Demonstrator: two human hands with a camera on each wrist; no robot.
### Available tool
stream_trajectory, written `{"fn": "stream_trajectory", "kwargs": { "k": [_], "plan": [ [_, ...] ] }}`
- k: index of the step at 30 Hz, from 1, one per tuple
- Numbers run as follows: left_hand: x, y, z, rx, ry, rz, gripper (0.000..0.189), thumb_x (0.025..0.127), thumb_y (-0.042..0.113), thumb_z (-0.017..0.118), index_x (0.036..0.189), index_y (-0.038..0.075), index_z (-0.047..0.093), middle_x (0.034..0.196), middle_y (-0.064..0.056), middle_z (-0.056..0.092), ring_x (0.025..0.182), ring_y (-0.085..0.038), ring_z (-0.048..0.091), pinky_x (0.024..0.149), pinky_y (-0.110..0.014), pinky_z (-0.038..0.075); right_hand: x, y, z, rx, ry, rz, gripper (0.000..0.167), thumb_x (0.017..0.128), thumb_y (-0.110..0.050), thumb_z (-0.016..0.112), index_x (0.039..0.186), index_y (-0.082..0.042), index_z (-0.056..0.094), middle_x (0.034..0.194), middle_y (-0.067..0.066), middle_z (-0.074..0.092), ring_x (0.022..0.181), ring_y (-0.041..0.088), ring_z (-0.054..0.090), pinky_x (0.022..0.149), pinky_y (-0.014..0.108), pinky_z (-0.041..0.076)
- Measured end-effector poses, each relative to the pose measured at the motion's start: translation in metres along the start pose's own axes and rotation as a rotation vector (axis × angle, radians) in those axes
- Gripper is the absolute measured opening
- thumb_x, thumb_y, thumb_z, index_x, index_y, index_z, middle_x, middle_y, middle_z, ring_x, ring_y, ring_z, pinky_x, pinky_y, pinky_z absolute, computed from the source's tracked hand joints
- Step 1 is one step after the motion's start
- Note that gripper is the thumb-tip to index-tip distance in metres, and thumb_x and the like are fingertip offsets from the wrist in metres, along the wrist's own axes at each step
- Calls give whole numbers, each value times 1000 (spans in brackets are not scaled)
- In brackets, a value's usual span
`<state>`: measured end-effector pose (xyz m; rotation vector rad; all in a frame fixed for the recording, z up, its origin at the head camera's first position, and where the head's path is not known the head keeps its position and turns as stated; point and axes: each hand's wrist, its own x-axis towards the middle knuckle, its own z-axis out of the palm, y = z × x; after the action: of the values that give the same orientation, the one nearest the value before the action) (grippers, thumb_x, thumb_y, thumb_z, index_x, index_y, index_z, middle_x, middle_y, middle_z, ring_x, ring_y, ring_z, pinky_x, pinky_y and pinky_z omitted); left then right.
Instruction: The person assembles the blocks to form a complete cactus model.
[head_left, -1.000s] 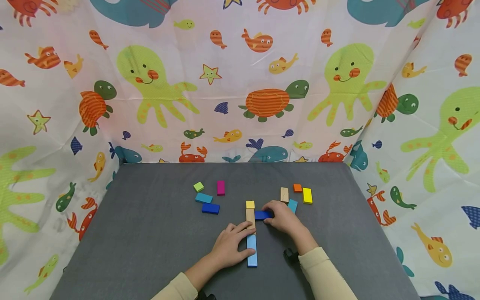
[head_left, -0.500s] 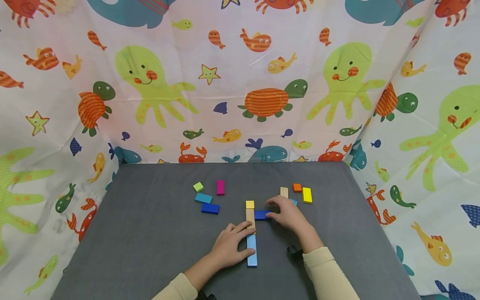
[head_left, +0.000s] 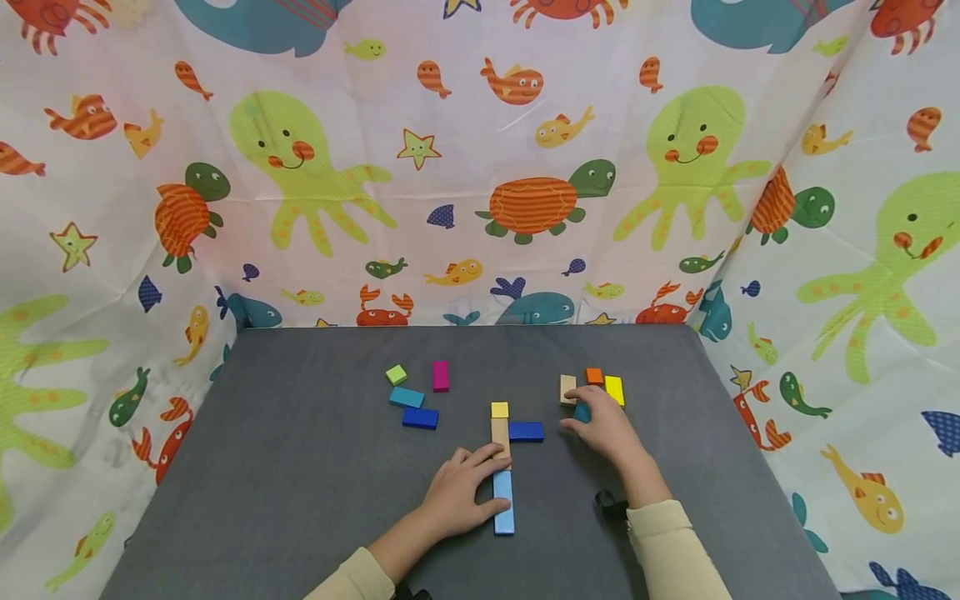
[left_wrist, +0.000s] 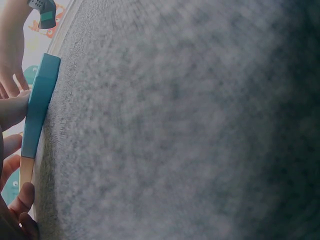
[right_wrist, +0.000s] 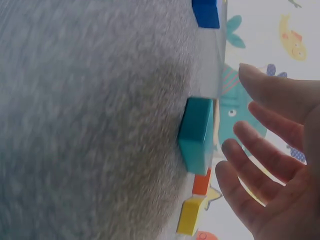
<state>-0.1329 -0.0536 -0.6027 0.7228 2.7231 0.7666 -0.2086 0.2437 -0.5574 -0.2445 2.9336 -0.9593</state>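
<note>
A column of blocks runs down the table's middle: a small yellow block (head_left: 499,410), a tan block (head_left: 500,432) and a long light blue block (head_left: 504,517). My left hand (head_left: 463,493) rests on it, thumb on the light blue block and fingers over the tan one. Against the column's right side lies a dark blue block (head_left: 527,432), untouched. Over at the right, my right hand (head_left: 606,421) hovers at a teal block (head_left: 582,412), which it partly hides. In the right wrist view, its spread fingers stand apart from that teal block (right_wrist: 196,135).
Beside the right hand lie another tan block (head_left: 567,390), an orange block (head_left: 594,377) and a yellow block (head_left: 614,390). A left group has green (head_left: 397,375), magenta (head_left: 441,377), teal (head_left: 407,397) and dark blue (head_left: 420,418) blocks. Printed cloth (head_left: 450,275) borders the grey table (head_left: 300,467).
My right hand has let go of the dark blue block beside the column and moved right to the teal block. The left hand has stayed in place.
</note>
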Motion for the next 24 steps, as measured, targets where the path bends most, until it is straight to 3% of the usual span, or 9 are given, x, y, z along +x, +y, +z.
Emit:
{"fn": "stream_trajectory", "kwargs": {
  "k": [9, 17, 24],
  "plan": [
    [0, -2, 1, -3, 4, 6, 63, 97, 59, 70, 154, 39, 56, 165, 16, 41, 113, -14, 45, 89, -37, 46, -1, 13, -3, -28, -32, 70, 58, 89, -15, 87, 140, 1, 64, 149, 28, 55, 135, 48, 51, 115, 65, 41],
    [-1, -1, 1, 3, 1, 4, 63, 96, 59, 70, 154, 39, 55, 165, 16, 41, 112, -14, 45, 87, -36, 46, 2, 17, -1, -57, -77, 135, 68, 88, -15, 87, 146, 5, 57, 147, 31, 55, 132, 47, 54, 112, 64, 43],
    [-1, -1, 0, 2, 5, 14, 63, 97, 59, 70, 154, 39, 56, 166, 15, 42, 111, -14, 45, 86, -35, 45, 1, 14, -3, -62, -63, 126, 69, 89, -17, 86, 145, 8, 57, 144, 32, 56, 126, 47, 55, 109, 64, 46]
  ]
}}
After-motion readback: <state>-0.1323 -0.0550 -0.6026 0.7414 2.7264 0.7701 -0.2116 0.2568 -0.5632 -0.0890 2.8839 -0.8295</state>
